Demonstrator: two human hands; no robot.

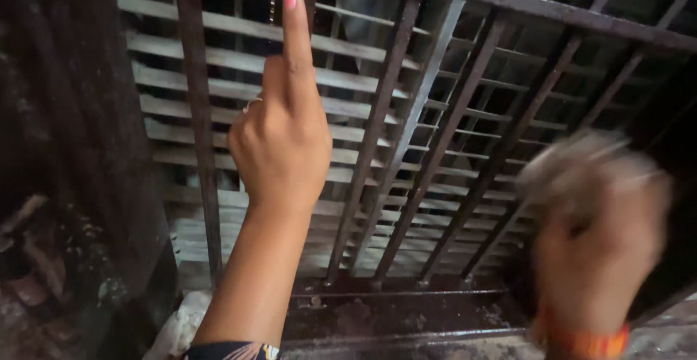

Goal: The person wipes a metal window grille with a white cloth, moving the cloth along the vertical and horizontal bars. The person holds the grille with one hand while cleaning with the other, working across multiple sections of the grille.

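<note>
My left hand (279,142) is raised in front of a window grille of dark rusty iron bars (194,113). Its index finger, with a pink nail, points straight up and the other fingers are curled in; it holds nothing. A ring shows on one curled finger. My right hand (595,258) is at the lower right, heavily blurred by motion, fisted around a greyish fuzzy bundle (573,167) that is too blurred to identify. An orange band (584,342) circles that wrist. Both hands are close to the bars; I cannot tell whether they touch.
Behind the bars are pale horizontal louvre slats (239,62). A dirty dark sill (392,316) runs along the bottom of the grille. A dark grimy wall (65,113) stands at the left, with a whitish crumpled bag (178,324) at its foot.
</note>
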